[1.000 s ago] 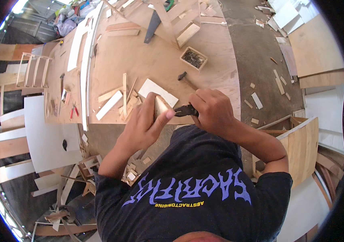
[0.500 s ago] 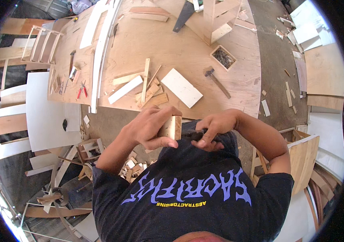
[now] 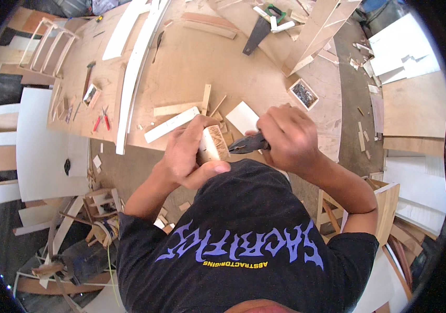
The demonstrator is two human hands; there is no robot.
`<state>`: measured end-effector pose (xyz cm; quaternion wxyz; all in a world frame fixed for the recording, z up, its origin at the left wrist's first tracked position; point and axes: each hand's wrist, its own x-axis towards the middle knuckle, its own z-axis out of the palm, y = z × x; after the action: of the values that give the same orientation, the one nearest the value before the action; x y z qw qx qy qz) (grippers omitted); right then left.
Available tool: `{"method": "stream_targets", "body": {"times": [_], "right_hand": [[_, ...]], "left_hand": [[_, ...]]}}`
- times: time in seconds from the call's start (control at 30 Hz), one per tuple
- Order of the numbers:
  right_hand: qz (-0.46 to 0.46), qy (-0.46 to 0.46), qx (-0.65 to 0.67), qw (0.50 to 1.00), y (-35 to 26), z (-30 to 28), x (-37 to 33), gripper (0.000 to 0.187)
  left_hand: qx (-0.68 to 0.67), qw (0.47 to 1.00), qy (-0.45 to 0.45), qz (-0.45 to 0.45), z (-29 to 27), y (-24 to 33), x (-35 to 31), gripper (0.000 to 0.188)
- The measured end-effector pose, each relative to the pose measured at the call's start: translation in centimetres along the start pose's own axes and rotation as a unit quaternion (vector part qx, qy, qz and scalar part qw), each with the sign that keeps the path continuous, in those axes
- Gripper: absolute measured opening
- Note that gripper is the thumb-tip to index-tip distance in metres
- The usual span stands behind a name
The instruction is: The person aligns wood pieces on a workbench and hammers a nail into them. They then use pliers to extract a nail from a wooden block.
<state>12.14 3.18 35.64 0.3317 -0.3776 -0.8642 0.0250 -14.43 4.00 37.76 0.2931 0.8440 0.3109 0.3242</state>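
My left hand (image 3: 181, 156) is closed round a short block of wood (image 3: 211, 144), its rough sawn end facing right and up. The thumb lies along the near side of the block. Dark pliers (image 3: 246, 144) are gripped in my right hand (image 3: 292, 136), with their jaws pointing left at the block's end. The tips sit at or very close to the wood; whether they touch, or pinch anything small, I cannot tell. Both hands are held in front of my body, over the near edge of the wooden table (image 3: 191, 62).
Beyond my hands lie a white board (image 3: 242, 118) and several wood offcuts. A small box of nails or screws (image 3: 304, 94) stands at the table's right, near a handsaw (image 3: 258, 35). Red-handled pliers (image 3: 101, 120) and long white strips (image 3: 134, 68) are on the left.
My right hand has risen with the pliers, whose jaws now show clearly. The block has tilted, turning its sawn end more upward. The view has shifted slightly, and my right hand hides the hammer.
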Motion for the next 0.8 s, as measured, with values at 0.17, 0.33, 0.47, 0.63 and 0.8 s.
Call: {"method": "stream_targets", "body": {"times": [0.17, 0.33, 0.47, 0.63, 0.8], "right_hand": [[0.235, -0.576, 0.543, 0.563, -0.4, -0.3, 3.7, 0.035], [0.164, -0.387, 0.389, 0.820, -2.1, 0.2, 5.2, 0.027], [0.038, -0.020, -0.054, 0.998, -3.6, 2.2, 4.4, 0.021], [0.030, 0.065, -0.143, 0.987, -2.2, 3.3, 4.9, 0.019], [0.042, 0.108, -0.200, 0.973, -1.5, 3.2, 5.7, 0.018]], "left_hand": [[-0.082, 0.981, -0.138, 0.108, -2.9, -3.3, -1.3, 0.080], [-0.074, 0.990, -0.097, 0.071, -4.4, -5.7, -1.3, 0.076], [-0.130, 0.990, -0.051, -0.023, -5.0, -4.9, -0.6, 0.070], [-0.257, 0.948, -0.054, -0.179, -4.9, -3.9, 0.7, 0.058], [-0.637, 0.680, -0.090, -0.352, -3.1, -3.7, 1.8, 0.053]]}}
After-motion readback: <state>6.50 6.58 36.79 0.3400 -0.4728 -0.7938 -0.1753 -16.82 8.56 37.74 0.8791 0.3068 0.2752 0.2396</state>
